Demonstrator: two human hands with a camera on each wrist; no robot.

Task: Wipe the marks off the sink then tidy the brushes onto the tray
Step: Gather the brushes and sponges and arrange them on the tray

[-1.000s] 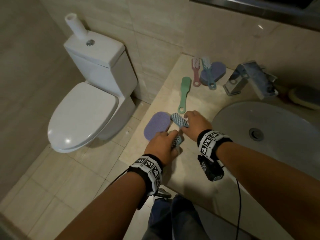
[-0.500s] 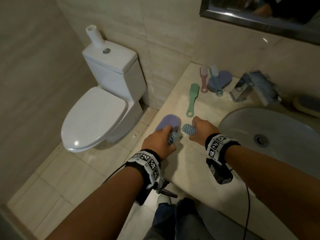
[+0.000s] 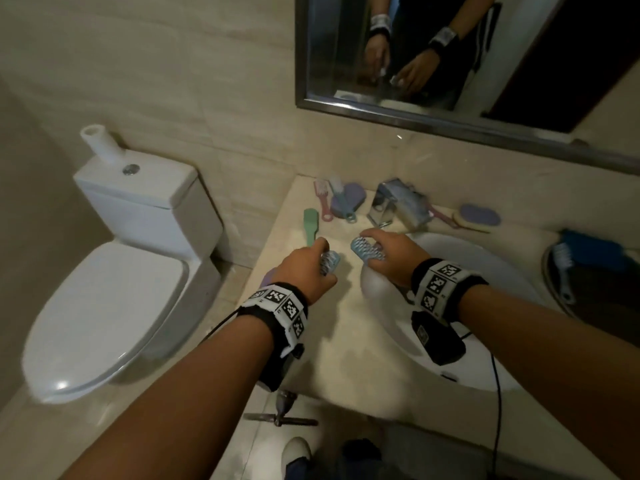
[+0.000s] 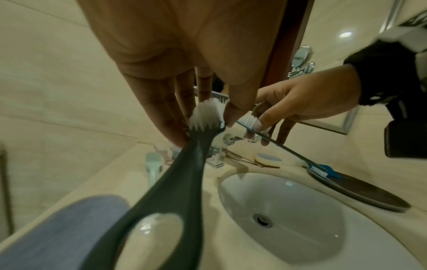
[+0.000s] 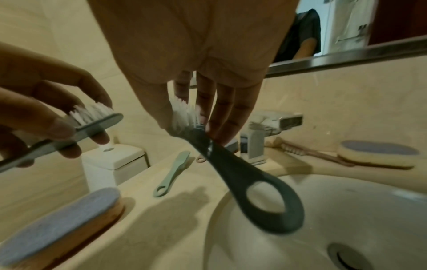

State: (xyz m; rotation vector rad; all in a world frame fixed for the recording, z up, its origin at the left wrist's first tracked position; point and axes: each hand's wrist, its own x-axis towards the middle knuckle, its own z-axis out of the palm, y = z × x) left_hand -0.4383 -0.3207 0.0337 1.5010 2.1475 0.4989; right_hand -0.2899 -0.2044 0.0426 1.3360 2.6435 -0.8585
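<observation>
Both hands are up over the desk, left hand pinching one dark brush by its bristle head, right hand pinching another brush beside the sink.

Dim, soft blur, wide-angle warp

We reach both forearms out side by side, our left hand and right hand close but apart, each pinching something between thumb and fingertips.
</observation>
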